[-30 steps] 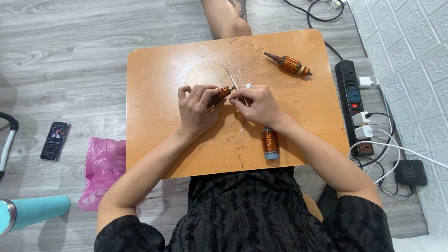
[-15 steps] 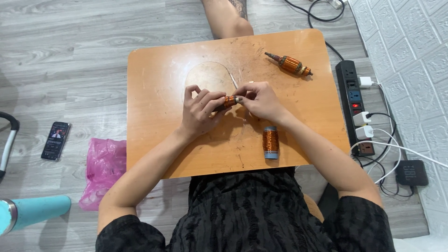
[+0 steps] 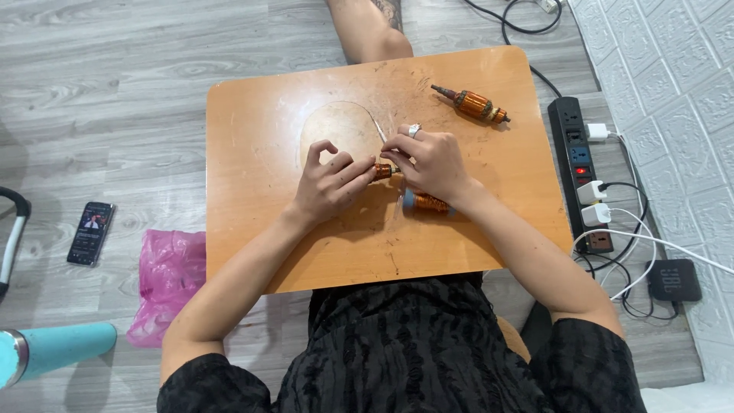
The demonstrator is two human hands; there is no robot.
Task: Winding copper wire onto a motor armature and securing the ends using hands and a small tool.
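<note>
Pinching a small copper-wound coil [image 3: 383, 170] between both hands, left hand [image 3: 330, 183] and right hand [image 3: 430, 159], mid-worktop [image 3: 252, 138], the person seems mid-winding; steady wire tension matters next.

2 hands [image 3: 382, 172] on copper coil [image 3: 382, 170]

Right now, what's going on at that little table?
A person seated at a small wooden table holds a small copper-wound rotor between both hands: the left hand pinches one end, the right hand grips the other, with a thin wire running up from it. A spool of copper wire lies under the right wrist. A second rotor lies apart near the table's far right corner.
</note>
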